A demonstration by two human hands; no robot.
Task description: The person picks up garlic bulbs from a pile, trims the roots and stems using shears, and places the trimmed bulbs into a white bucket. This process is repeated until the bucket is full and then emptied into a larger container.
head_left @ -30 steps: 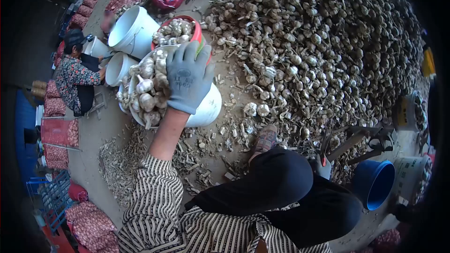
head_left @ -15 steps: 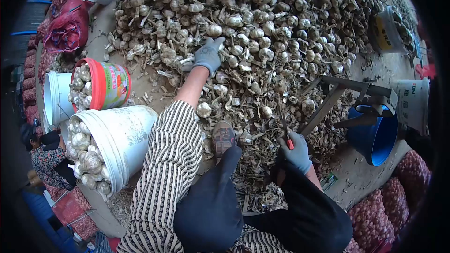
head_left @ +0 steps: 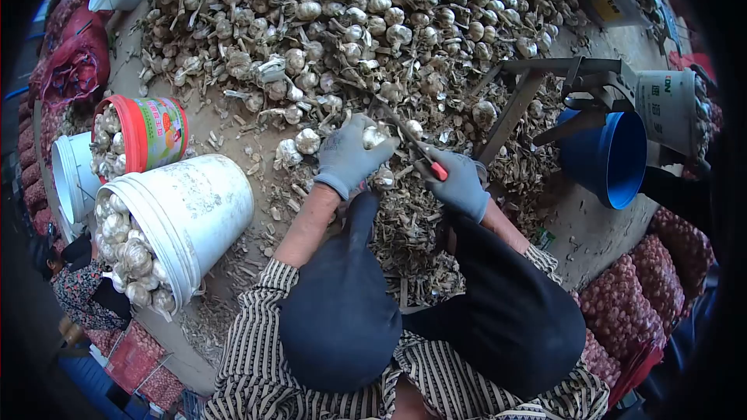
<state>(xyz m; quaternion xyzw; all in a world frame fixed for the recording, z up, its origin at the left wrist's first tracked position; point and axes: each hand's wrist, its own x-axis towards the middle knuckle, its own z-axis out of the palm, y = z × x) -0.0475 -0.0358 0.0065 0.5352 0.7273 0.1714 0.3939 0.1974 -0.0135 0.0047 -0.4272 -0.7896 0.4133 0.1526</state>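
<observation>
My left hand, in a grey glove, is closed around a garlic bulb in front of my knees. Close on its right, my gloved right hand grips a cutting tool with a red handle. The tool's dark metal part points up and left, near the bulb; its exact shape is hard to make out. Beyond both hands spreads a large heap of garlic bulbs with stems. Trimmed stems and dry skins lie beneath my hands.
A white bucket of garlic and a red bucket lie tilted at left. A metal frame and a blue bucket stand at right. Red net sacks fill the lower right. Another person sits at far left.
My left hand has come back from the heap towards my body and now holds a bulb. My right hand has moved up and left with the tool, close to it. The view has shifted.
</observation>
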